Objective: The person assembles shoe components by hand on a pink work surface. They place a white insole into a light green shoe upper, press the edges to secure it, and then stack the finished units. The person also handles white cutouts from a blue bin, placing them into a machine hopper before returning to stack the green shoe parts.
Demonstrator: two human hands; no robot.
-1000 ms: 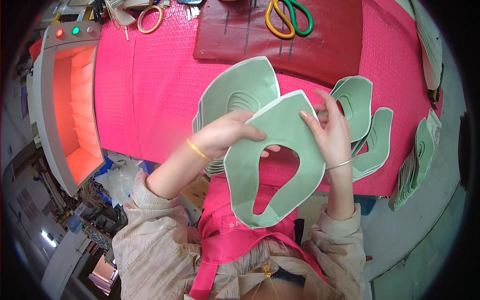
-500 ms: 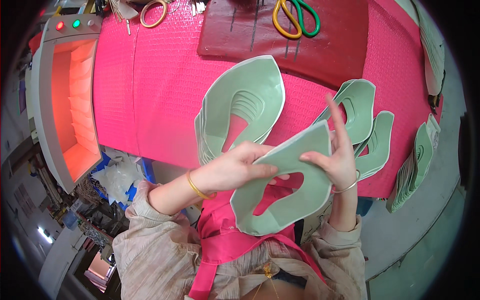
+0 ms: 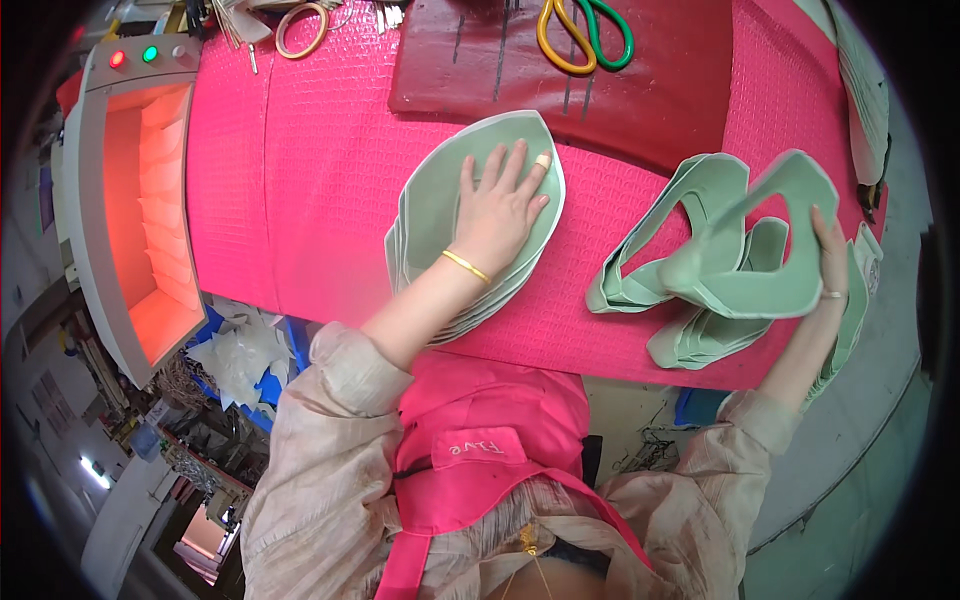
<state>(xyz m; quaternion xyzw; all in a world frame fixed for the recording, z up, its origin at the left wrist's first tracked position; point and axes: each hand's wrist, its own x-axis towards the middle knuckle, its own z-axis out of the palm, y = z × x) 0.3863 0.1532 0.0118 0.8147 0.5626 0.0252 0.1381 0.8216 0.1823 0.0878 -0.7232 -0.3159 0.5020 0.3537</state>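
My left hand (image 3: 500, 205) lies flat, fingers spread, on top of a stack of pale green horseshoe-shaped cut pieces (image 3: 430, 205) on the pink table (image 3: 300, 150). My right hand (image 3: 832, 262) grips the edge of one folded green piece (image 3: 770, 250) and holds it over a loose pile of the same green pieces (image 3: 690, 335) at the right. A gold bangle sits on my left wrist.
A glowing orange heater box (image 3: 135, 215) with red and green lamps stands at the left. A dark red mat (image 3: 650, 90) carries yellow and green scissors (image 3: 585, 30) at the back. More green pieces (image 3: 860, 80) hang at the right edge. An orange ring (image 3: 302, 28) lies at the back left.
Both hands held one green piece in front of me; now they are apart. The left hand went onto the left stack, the right carried the piece to the right pile.
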